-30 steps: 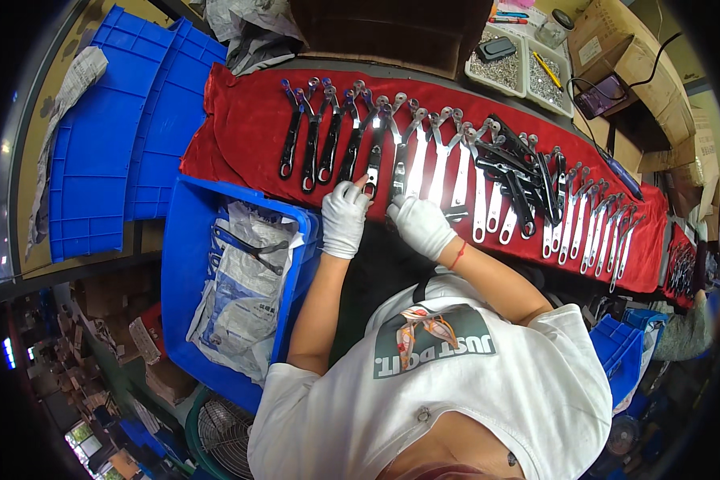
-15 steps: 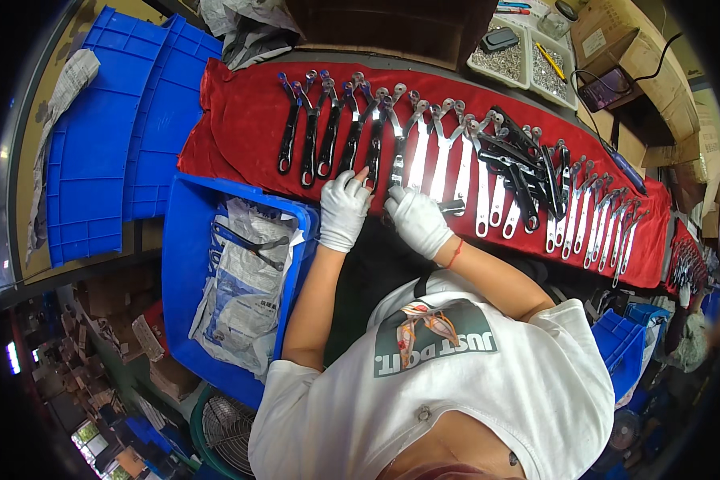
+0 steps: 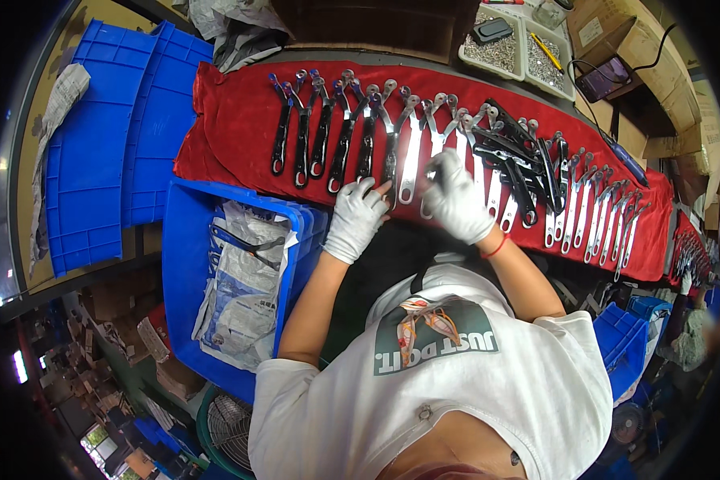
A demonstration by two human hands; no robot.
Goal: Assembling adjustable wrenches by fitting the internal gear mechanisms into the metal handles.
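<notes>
A row of Y-headed wrenches lies on a red cloth (image 3: 232,152). Those on the left have black grips, such as this black-gripped wrench (image 3: 302,148); farther right are bare silver-handled wrenches (image 3: 410,156). My left hand (image 3: 355,220), in a white glove with some fingertips bare, pinches the lower end of the last black-gripped wrench (image 3: 390,156). My right hand (image 3: 458,200), also gloved, is raised over the silver handles beside it. Motion blurs its fingers, which are curled round a small dark thing that I cannot make out.
Loose black-gripped wrenches (image 3: 520,164) are piled across the silver ones. An open blue bin (image 3: 188,280) with paper and a wrench inside stands left of my left arm. White trays of small metal parts (image 3: 492,58) sit at the far right, by a cardboard box (image 3: 608,32).
My right hand has moved up and to the right, away from the left one. My left hand has shifted slightly right, onto the last black-gripped wrench. The view has shifted slightly.
</notes>
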